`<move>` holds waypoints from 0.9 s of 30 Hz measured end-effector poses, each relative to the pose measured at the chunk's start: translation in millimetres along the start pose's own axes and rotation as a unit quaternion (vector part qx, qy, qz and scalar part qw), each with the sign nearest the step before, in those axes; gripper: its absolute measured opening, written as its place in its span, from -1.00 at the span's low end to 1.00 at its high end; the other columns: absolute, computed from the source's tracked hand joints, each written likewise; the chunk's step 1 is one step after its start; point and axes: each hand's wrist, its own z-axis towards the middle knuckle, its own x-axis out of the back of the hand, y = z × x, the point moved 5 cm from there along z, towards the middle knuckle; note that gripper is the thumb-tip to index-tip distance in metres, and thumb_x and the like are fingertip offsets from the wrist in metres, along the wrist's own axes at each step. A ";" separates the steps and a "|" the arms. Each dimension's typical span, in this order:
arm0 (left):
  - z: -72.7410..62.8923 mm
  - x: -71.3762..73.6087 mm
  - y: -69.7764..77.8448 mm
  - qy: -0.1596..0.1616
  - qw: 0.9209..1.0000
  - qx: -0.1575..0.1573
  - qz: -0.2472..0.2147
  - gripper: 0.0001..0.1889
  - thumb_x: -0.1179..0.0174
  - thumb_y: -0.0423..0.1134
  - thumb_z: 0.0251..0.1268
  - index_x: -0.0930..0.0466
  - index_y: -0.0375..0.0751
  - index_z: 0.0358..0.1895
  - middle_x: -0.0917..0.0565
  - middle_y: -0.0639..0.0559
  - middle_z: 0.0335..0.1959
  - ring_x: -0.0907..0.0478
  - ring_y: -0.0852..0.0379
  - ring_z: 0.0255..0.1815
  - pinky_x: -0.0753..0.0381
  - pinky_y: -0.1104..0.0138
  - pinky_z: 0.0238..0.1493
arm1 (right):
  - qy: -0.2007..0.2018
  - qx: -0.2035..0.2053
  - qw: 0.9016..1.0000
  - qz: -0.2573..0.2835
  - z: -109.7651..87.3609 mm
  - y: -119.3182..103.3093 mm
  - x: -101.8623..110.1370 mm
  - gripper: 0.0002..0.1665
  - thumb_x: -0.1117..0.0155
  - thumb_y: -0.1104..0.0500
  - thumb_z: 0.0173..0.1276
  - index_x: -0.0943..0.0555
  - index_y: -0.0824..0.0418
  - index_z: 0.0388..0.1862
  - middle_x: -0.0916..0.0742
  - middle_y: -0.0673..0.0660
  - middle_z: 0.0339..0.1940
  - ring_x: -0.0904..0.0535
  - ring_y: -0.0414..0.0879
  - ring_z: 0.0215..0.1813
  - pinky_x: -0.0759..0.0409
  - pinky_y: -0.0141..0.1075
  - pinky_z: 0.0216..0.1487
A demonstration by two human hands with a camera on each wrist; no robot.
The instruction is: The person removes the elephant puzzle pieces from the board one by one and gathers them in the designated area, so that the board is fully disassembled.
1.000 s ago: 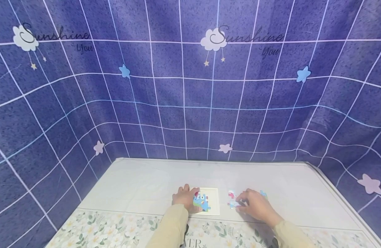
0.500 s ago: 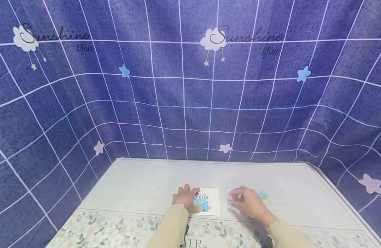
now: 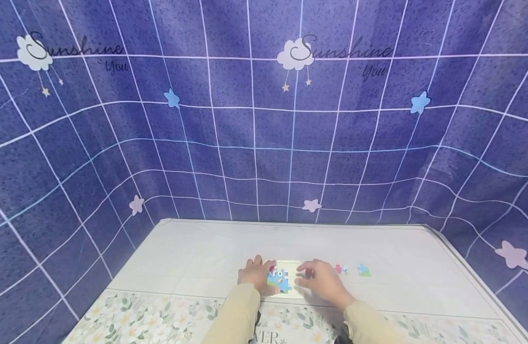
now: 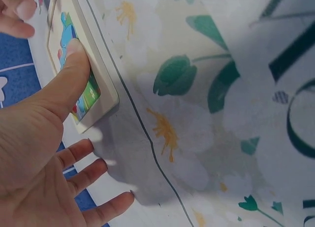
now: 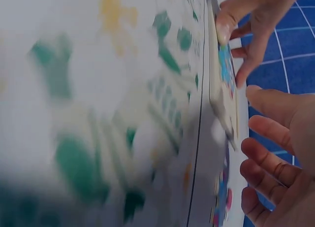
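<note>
Both hands are bare. Behind the fingers of the left hand [image 3: 255, 277], a long, plain, pale yellow-beige cloth sleeve [image 3: 233, 313] reaches the wrist; a matching pale yellow-beige cloth sleeve [image 3: 371, 325] sits behind the right hand's [image 3: 324, 282] fingers. 2 small black wrist-worn pieces [image 3: 258, 319] peek out, 1 per sleeve, details indistinct.

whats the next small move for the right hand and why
Probably ease the right hand down over the bare right part of the tray, to place a piece if it holds one, which I can't tell. The joined puzzle pieces show on the left part, where the left hand's thumb rests, and the right fingertips appear near that bare part.
</note>
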 end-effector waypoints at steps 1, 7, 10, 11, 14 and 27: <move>0.1 0.1 0.2 0.000 1.000 0.000 0.002 -0.24 -0.58 0.00 -0.04 -0.56 -0.04 0.33 -0.51 -0.18 0.10 -0.47 -0.21 0.12 -0.59 -0.23 0.10 | -0.002 0.004 1.000 -0.005 1.4 -2.2 -1.9 -0.65 -0.58 0.09 0.13 -0.76 0.19 -0.12 -0.67 0.00 -0.40 -0.49 -0.20 -0.40 -0.54 -0.32 -0.38; 1.6 -0.4 -0.3 -0.006 1.000 0.002 0.010 -0.22 -0.59 0.01 -0.05 -0.55 -0.03 0.35 -0.52 -0.17 0.10 -0.47 -0.21 0.13 -0.58 -0.24 0.12 | -0.012 0.011 0.999 -0.038 8.8 -12.7 -12.2 -0.65 -0.60 0.11 0.11 -0.76 0.22 -0.14 -0.64 0.03 -0.40 -0.52 -0.12 -0.37 -0.59 -0.23 -0.38; 1.8 -0.3 -0.5 -0.007 1.000 0.002 0.010 -0.21 -0.59 0.00 -0.06 -0.55 -0.03 0.35 -0.51 -0.17 0.10 -0.47 -0.20 0.13 -0.57 -0.25 0.13 | -0.009 0.005 0.998 -0.058 11.8 -15.3 -16.6 -0.64 -0.61 0.11 0.09 -0.77 0.23 -0.16 -0.65 0.05 -0.40 -0.54 -0.07 -0.34 -0.62 -0.18 -0.35; 1.9 -0.1 -0.6 -0.007 1.000 0.002 0.009 -0.21 -0.60 0.00 -0.06 -0.55 -0.03 0.35 -0.51 -0.17 0.10 -0.47 -0.21 0.13 -0.57 -0.26 0.14 | -0.008 0.001 0.998 -0.064 12.4 -16.0 -17.8 -0.64 -0.62 0.10 0.08 -0.78 0.22 -0.16 -0.65 0.05 -0.39 -0.55 -0.05 -0.33 -0.63 -0.16 -0.34; 1.9 -0.1 -0.9 -0.005 1.000 0.000 0.010 -0.21 -0.60 -0.01 -0.07 -0.55 -0.03 0.35 -0.51 -0.16 0.08 -0.47 -0.20 0.12 -0.58 -0.25 0.12 | -0.006 0.001 0.997 -0.079 14.3 -18.0 -21.1 -0.66 -0.63 0.08 0.06 -0.80 0.19 -0.19 -0.65 0.03 -0.41 -0.55 -0.05 -0.32 -0.63 -0.16 -0.34; 1.9 -1.8 -1.4 -0.004 1.000 -0.002 0.010 -0.22 -0.60 -0.03 -0.08 -0.56 -0.02 0.34 -0.52 -0.15 0.07 -0.47 -0.18 0.09 -0.59 -0.23 0.10 | -0.011 -0.014 0.995 -0.094 19.5 -16.4 -27.6 -0.66 -0.65 0.06 0.02 -0.77 0.13 -0.23 -0.58 -0.05 -0.45 -0.46 -0.14 -0.37 -0.53 -0.24 -0.41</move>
